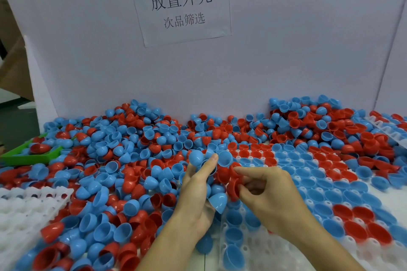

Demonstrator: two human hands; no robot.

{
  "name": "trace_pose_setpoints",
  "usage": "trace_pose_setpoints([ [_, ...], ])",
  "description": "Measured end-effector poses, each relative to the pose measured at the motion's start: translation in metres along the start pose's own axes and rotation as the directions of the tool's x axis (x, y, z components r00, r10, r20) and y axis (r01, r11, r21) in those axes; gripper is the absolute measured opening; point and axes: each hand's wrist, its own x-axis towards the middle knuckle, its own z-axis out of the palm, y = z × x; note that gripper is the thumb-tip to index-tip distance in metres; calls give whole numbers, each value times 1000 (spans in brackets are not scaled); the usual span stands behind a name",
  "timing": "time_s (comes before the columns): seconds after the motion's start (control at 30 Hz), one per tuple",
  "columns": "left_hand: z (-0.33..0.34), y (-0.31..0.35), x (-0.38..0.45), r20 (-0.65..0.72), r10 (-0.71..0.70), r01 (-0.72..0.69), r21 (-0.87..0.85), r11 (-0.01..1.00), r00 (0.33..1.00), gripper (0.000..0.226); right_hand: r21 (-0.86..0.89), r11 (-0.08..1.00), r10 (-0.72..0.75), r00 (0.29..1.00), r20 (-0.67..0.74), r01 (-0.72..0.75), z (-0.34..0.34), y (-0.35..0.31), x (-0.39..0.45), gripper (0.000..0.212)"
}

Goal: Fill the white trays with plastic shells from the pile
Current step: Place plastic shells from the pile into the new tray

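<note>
The plastic shells (123, 160), red and blue half-domes, lie in a deep pile across the middle and left of the frame, banked against the white backboard (286, 50). At lower centre the left hand (196, 191) cradles a small cluster of blue shells, its fingers curled round them with one blue dome perched at the fingertips; it seems to serve as a ready stock, so the other hand need not reach into the pile each time. Just beside it, the right hand (262, 191) pinches a red shell (233, 187) between thumb and fingers, apparently turning it to sit mouth-up. Under and to the right of both hands lies a white tray (275, 248), most pockets already holding shells with their hollows facing up, while pockets along its near edge are still bare. A second white tray (24, 209) sits at lower left, apparently unfilled, and the edge of another shows at far right. A green bin (28, 156) at left holds a few shells, perhaps rejects. A printed paper sign (179, 4) hangs on the backboard at upper centre.
</note>
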Motion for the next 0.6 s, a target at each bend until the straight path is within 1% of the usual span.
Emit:
trace_pose_setpoints([
  [0.07, 0, 0, 0, -4, 1, -1, -4, 1000, 1000, 43, -17, 1000, -1, 1000, 26, 1, -1, 0, 0, 36],
  [0.17, 0, 0, -1, -6, -2, 2, -17, 1000, 1000, 36, -36, 999, -15, 997, 81, 18, 0, 1, 0, 39],
  [0.3, 1, 0, -2, -11, -11, 11, -14, 1000, 1000, 33, -52, 998, -33, 994, 101, 38, -3, -1, 0, 42],
  [0.47, 0, -2, -1, 7, -20, 20, 8, 1000, 1000, 39, -16, 995, -94, 984, 154, 97, -7, -9, -1, 71],
  [0.5, 0, -2, 0, 12, -26, 26, 10, 1000, 1000, 43, -4, 995, -98, 982, 159, 100, -7, -11, -1, 72],
  [0.6, 0, -2, 1, 35, -54, 55, -9, 998, 998, 54, 11, 993, -118, 985, 127, 117, -9, -16, -3, 60],
])
